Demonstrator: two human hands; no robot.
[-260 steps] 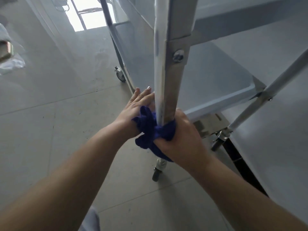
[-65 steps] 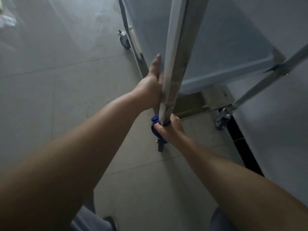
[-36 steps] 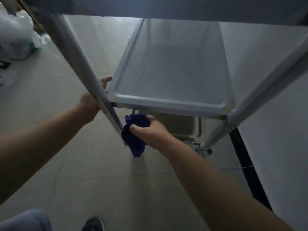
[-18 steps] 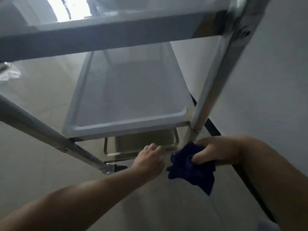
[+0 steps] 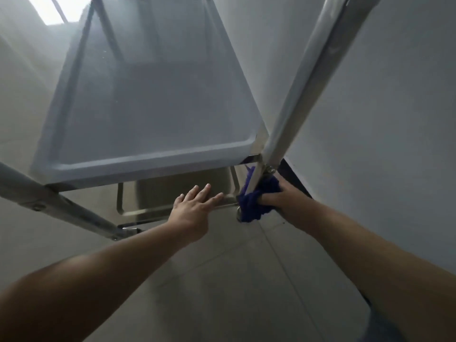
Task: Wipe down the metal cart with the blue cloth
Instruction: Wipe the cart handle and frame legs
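The metal cart (image 5: 148,164) fills the upper view, with a middle shelf and a lower shelf beneath it. Its right front leg (image 5: 296,99) slants down from the top right. My right hand (image 5: 283,199) grips the blue cloth (image 5: 254,206), wrapped around the bottom of that leg just below the middle shelf's corner. My left hand (image 5: 195,211) lies with straight fingers on the front rim of the lower shelf, a little left of the cloth. The left front leg (image 5: 61,206) crosses the lower left.
A grey wall (image 5: 382,119) stands close on the right, with a dark skirting strip (image 5: 293,176) at its foot. Tiled floor (image 5: 234,280) stretches below the cart. Bright light shows at the top left.
My right hand has carried the cloth up to the right front leg and wrapped it around the leg's base. My left hand has spread flat on the lower shelf's rim. The view has tilted.
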